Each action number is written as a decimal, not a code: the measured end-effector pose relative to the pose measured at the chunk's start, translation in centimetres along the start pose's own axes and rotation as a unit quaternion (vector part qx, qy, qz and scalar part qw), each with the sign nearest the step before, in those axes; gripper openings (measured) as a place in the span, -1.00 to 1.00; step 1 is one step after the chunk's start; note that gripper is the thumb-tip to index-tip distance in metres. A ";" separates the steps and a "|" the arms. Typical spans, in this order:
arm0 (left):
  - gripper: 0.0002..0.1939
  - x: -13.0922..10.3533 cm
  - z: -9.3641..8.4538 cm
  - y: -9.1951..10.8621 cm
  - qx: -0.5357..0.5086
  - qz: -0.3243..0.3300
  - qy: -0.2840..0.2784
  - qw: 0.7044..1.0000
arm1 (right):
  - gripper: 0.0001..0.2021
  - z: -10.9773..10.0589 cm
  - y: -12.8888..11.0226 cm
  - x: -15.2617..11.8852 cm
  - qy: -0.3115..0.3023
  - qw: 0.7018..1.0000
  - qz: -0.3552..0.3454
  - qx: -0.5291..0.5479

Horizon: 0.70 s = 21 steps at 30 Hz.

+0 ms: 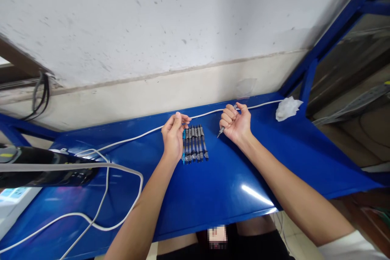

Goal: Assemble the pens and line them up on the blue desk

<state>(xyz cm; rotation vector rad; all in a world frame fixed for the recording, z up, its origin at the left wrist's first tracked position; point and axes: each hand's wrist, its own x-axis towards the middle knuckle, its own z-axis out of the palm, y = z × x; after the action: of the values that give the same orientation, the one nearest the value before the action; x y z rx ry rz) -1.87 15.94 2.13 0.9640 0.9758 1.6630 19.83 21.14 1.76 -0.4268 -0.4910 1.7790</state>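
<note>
My right hand [236, 124] is closed around a dark grey pen [221, 131], whose pointed end sticks out below the fingers and whose other end shows by the thumb. My left hand [175, 132] is at the left end of a row of pens [195, 142] lying side by side on the blue table. Its fingers are loosely bent and nothing shows between them. The hand partly hides the leftmost pen, a light blue one [183, 156]. The other pens have dark grey tops and clear barrels.
A white cable [134, 140] crosses the blue table [213, 199] behind the pens and loops at the left. Crumpled white tissue [288, 108] lies at the back right. A black cylindrical object [51, 170] and a white power strip [16, 203] are at the left, with a wall behind.
</note>
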 end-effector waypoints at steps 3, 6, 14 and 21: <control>-0.68 -0.1 0.1 -0.1 -0.001 -0.003 -0.002 1.000 | -0.51 0.2 0.0 -0.1 -0.003 1.000 -0.011 -0.002; -0.69 -0.1 0.0 -0.1 0.007 0.002 -0.007 1.000 | -0.44 0.8 0.2 0.2 -0.001 0.999 -0.032 -0.030; -0.68 0.6 -1.0 -0.4 0.028 0.032 0.006 0.999 | -0.44 1.9 0.4 -0.9 0.008 0.937 -0.101 -0.333; -0.63 0.7 -1.1 -0.5 0.119 0.068 0.004 0.991 | -0.47 0.0 1.9 -8.3 -0.068 0.501 -0.188 -0.842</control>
<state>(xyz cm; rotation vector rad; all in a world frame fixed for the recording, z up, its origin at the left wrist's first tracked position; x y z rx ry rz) -2.90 16.54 1.37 1.2066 1.1546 1.6885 20.31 12.64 1.04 -1.3282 -2.2176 0.2893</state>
